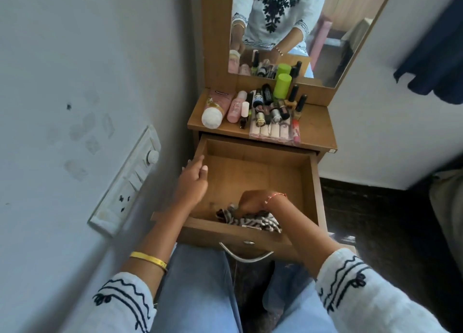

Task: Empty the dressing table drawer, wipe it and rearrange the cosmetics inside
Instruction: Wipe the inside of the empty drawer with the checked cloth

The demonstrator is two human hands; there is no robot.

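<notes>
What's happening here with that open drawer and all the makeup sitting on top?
A person is cleaning out a dressing table drawer. The drawer is pulled open and holds no cosmetics; the bottles and tubes are crowded on the tabletop below the mirror. The right hand grips a striped cloth at the drawer's near edge, apparently wiping the inside. The left hand rests at the drawer's left wall, seemingly steadying it. Nothing has gone back in yet.
</notes>
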